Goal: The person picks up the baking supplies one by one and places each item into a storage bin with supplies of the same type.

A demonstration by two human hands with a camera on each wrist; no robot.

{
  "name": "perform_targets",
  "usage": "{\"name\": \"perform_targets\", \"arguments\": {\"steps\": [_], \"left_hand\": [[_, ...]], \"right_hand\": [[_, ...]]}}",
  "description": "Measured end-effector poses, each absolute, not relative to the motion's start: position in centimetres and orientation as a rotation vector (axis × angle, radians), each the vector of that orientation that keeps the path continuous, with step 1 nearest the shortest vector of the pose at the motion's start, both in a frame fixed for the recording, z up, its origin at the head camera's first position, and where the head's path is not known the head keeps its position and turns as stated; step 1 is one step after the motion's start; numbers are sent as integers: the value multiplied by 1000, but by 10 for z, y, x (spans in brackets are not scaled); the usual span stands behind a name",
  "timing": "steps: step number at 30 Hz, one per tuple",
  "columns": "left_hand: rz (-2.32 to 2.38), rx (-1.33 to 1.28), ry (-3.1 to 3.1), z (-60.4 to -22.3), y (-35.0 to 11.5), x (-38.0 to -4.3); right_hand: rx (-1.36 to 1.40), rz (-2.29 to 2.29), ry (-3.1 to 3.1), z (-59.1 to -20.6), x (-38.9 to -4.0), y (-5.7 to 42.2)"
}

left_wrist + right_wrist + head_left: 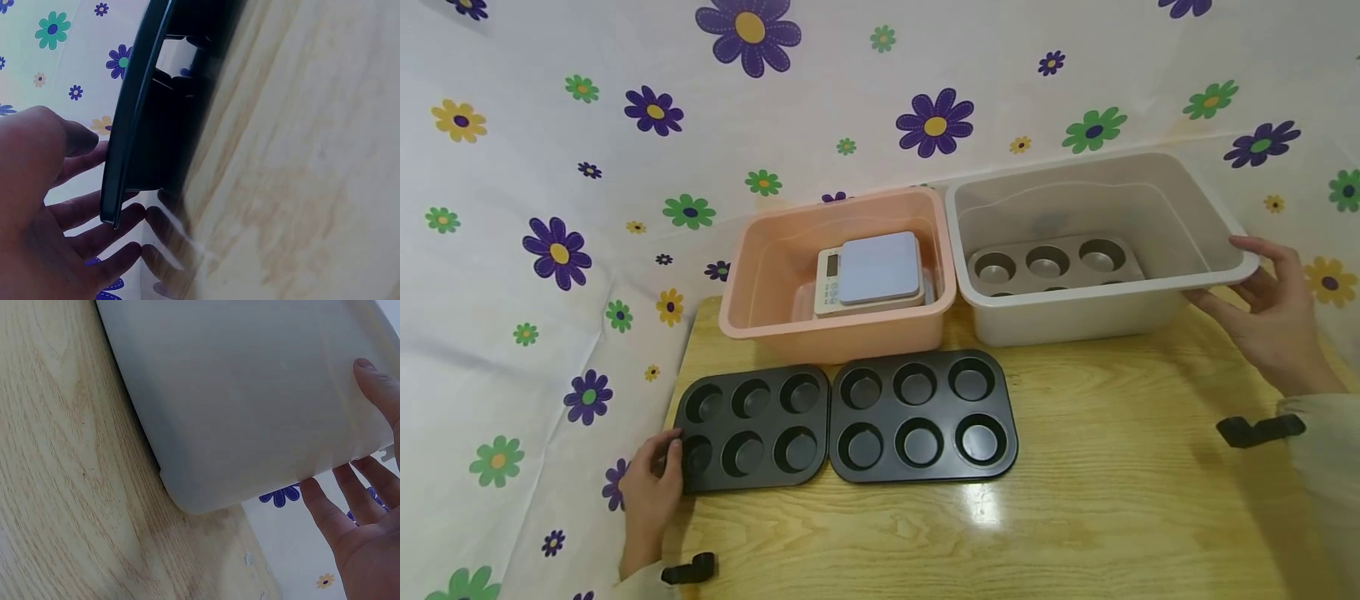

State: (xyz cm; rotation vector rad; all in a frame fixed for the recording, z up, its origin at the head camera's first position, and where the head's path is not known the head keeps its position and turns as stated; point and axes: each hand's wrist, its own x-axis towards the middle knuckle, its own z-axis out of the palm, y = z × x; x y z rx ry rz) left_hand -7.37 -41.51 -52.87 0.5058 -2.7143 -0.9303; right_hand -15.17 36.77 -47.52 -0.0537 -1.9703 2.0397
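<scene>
Touching the outer end of a black metal six-cup muffin tray on the yellowish wood-grain worktop, the left hand had relaxed, parted fingers about the rim and no firm hold visible. A second black metal six-cup muffin tray lay right beside it; a careless sideways push could have ridden one rim over the other. Farther back, the right hand, fingers spread, bracketed a corner of an off-white rectangular plastic bin; uneven pressure might have skewed it against the salmon-pink plastic bin alongside. The pink one held a white digital scale with a pale blue platform, the off-white one a taupe metal muffin tray.
</scene>
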Motion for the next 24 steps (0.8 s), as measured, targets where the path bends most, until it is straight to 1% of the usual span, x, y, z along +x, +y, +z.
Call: {"name": "perform_targets", "arguments": {"steps": [5,11,16,20,24], "left_hand": [[-958,509,-2714,-530,-424,-78],[-1019,530,-2750,-521,-432,-82],[-1150,604,-2739,-510,-442,-85],[-1447,599,-2692,-501,-449,-87],[-1829,511,-2585,-500,-458,-87]], "right_hand": [[-8,2063,-1917,-477,-152,365],[48,2048,-1864,-480,-152,362],[63,2027,-1874,-481,-152,362],[56,2012,-1895,-482,-152,362],[59,1999,-1898,-482,-153,360]]}}
